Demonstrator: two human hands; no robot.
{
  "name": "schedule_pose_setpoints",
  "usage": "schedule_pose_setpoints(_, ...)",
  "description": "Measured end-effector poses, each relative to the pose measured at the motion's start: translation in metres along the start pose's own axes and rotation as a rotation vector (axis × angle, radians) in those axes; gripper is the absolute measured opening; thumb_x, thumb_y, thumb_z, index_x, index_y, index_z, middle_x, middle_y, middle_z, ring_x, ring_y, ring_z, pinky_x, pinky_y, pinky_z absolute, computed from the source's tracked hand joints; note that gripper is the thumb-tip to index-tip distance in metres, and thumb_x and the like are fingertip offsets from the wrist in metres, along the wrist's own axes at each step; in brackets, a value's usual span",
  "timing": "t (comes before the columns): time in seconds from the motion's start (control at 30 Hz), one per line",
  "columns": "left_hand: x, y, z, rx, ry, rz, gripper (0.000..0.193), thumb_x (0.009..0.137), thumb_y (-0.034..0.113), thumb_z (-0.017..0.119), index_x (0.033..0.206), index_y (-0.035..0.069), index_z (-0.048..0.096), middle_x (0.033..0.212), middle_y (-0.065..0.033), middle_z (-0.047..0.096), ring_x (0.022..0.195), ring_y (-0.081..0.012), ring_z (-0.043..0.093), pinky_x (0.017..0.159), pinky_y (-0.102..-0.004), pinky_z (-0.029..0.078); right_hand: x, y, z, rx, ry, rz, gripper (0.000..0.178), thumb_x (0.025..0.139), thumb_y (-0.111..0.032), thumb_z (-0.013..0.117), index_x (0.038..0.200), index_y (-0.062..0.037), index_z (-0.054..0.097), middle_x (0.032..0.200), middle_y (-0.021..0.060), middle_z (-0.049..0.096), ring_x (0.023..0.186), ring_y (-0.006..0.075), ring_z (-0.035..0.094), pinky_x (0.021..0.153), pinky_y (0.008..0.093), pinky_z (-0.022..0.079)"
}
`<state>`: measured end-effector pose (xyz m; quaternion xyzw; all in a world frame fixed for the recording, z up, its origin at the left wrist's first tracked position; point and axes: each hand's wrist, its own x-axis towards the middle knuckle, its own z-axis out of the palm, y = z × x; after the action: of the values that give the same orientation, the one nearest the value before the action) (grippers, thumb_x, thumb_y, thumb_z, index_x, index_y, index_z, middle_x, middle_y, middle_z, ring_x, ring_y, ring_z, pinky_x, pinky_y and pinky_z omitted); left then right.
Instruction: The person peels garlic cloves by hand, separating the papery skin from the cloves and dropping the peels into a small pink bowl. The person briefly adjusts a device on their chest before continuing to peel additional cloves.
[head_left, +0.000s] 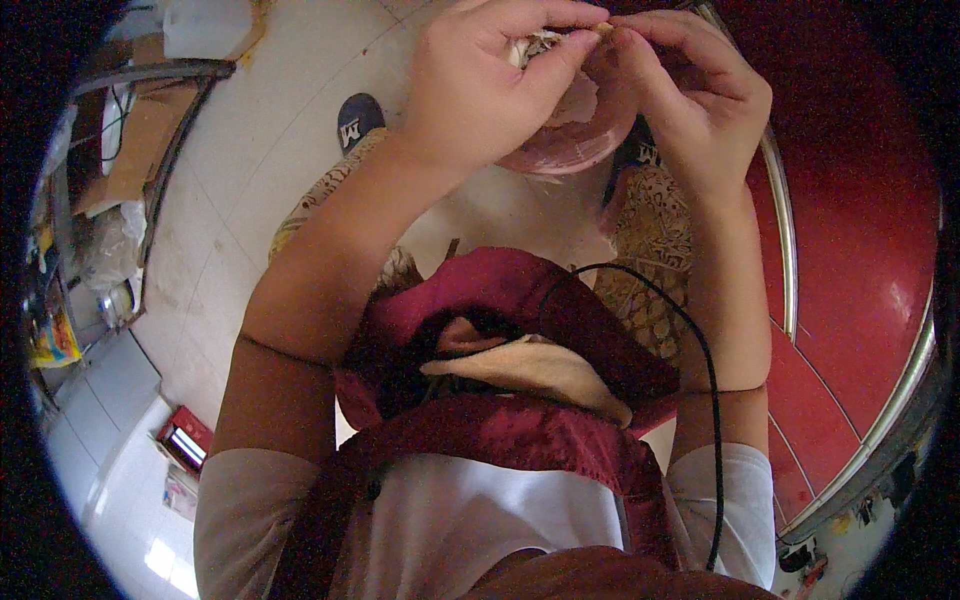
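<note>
Up at the top of the head view, my left hand [490, 85] and my right hand [695, 95] meet with their fingertips together. Pinched between them is a small pale yellowish piece [604, 29], too small to name. A whitish, papery-looking bit [535, 45] like garlic skin shows in the curl of my left hand. Both hands are closed. Under them is a pinkish see-through bowl [570, 152] with pale, flaky scraps inside; the hands hide part of its rim.
A glossy red panel [850, 200] with silver trim stands close on my right. To the left, a dark-framed rack [150, 150] holds cardboard and plastic bags. A dark shoe [358, 120] rests on the tiled floor [290, 110]. A black cable [700, 340] runs down past my right arm.
</note>
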<state>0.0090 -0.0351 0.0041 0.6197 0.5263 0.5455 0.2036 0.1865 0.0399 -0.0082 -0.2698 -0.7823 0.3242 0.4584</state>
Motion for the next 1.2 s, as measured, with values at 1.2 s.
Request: schedule_pose_setpoints(1.2,-0.007,-0.031,0.006,-0.247,-0.004,0.021,0.013,0.092,-0.001,0.071,0.105,-0.005,0.073,0.096,-0.0141,0.074,0.083,-0.0183,0.071,0.074,-0.0268,0.056,-0.006,0.0,0.001,0.098,-0.022,0.355,0.012,0.091,-0.005,0.075,0.1,0.0026,0.077,0.092,0.0039,0.076,0.08,0.0096,0.069,0.073,0.0219,0.056)
